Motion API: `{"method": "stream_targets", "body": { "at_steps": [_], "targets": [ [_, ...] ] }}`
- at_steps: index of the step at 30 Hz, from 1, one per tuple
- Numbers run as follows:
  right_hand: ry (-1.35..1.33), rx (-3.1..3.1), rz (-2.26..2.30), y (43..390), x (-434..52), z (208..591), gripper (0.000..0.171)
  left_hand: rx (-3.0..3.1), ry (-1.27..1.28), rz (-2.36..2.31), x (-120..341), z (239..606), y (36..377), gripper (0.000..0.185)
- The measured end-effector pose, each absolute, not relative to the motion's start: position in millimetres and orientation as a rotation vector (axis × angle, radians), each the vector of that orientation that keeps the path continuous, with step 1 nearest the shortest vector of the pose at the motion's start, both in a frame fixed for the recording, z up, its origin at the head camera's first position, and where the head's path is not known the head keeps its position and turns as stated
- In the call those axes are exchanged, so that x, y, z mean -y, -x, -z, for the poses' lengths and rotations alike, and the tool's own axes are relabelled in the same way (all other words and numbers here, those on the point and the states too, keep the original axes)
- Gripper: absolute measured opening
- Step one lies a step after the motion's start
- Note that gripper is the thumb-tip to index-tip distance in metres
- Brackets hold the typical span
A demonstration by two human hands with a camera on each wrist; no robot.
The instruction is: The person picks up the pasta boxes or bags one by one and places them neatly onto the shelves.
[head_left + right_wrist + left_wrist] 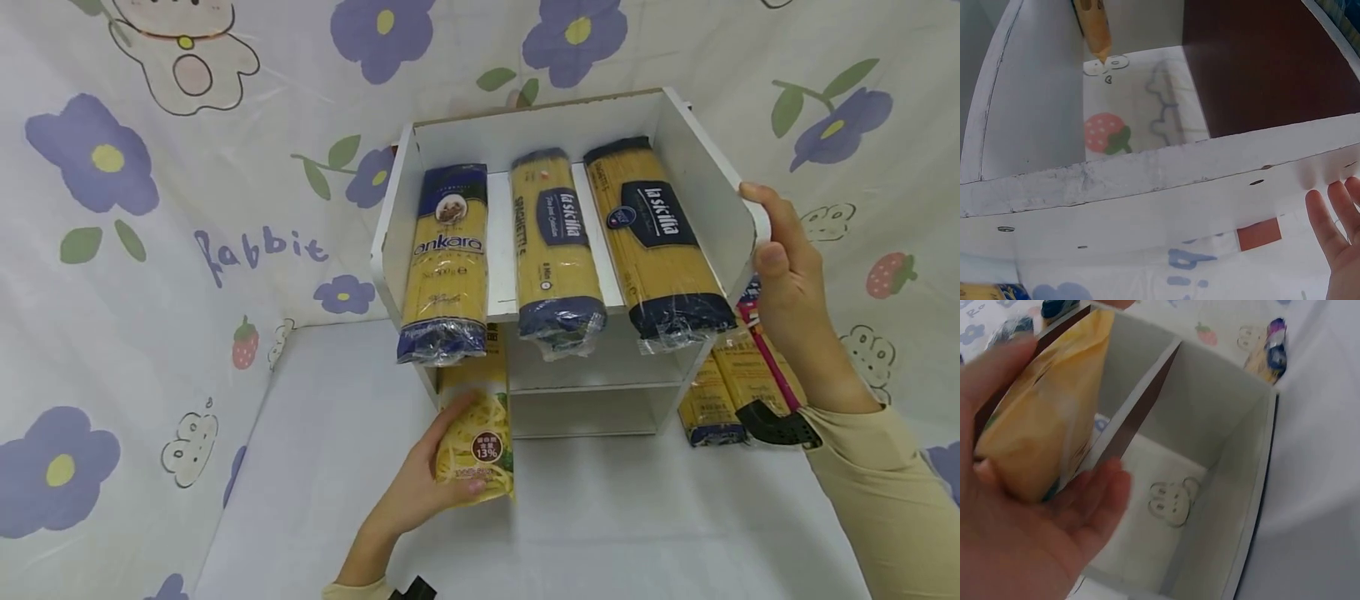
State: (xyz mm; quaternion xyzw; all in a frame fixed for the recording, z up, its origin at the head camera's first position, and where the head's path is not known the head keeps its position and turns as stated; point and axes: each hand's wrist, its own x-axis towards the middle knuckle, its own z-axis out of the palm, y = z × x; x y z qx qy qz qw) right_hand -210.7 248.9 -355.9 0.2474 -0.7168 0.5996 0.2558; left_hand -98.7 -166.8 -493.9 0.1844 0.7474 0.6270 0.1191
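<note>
1. While I watch from the head view, my left hand [420, 492] grips a yellow noodle packet [474, 433] at the lower opening of the white shelf unit [705, 192] (part in, part out).
2. Three spaghetti packs [555, 242] already lie on the upper shelf, so I judge that tier done.
3. My right hand [783, 275] rests on the unit's right wall, fingers straight; two more packs [731, 383] wait beside it.
</note>
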Motion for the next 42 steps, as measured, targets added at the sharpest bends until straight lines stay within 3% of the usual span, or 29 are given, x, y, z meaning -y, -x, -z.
{"method": "stream_targets", "body": {
  "at_steps": [3,16,24,31,36,42],
  "targets": [
    [-0.677,1.931,-1.654,210.4,-248.4,356.2,0.068,-2.165,-0.556,-1.738,172.4,492.8,95.2,0.096],
    [-0.652,1.957,-1.655,207.9,-245.2,356.9,0.068,-2.26,-0.55,-1.872,167.1,501.3,90.3,0.069],
    [-0.667,1.933,-1.688,208.0,-244.9,358.8,0.068,-2.338,-0.523,-1.89,163.0,502.2,97.1,0.066],
    [-0.671,1.931,-1.664,208.6,-244.3,358.1,0.067,-2.281,-0.491,-1.576,184.5,481.9,94.3,0.071],
    [-0.677,1.912,-1.668,211.2,-245.0,359.0,0.069,-2.064,-0.712,-1.639,206.0,463.1,81.9,0.055],
    [-0.678,1.853,-1.709,214.2,-247.2,359.5,0.075,-1.703,-1.024,-1.754,183.1,452.3,74.0,0.052]
  ]
}}
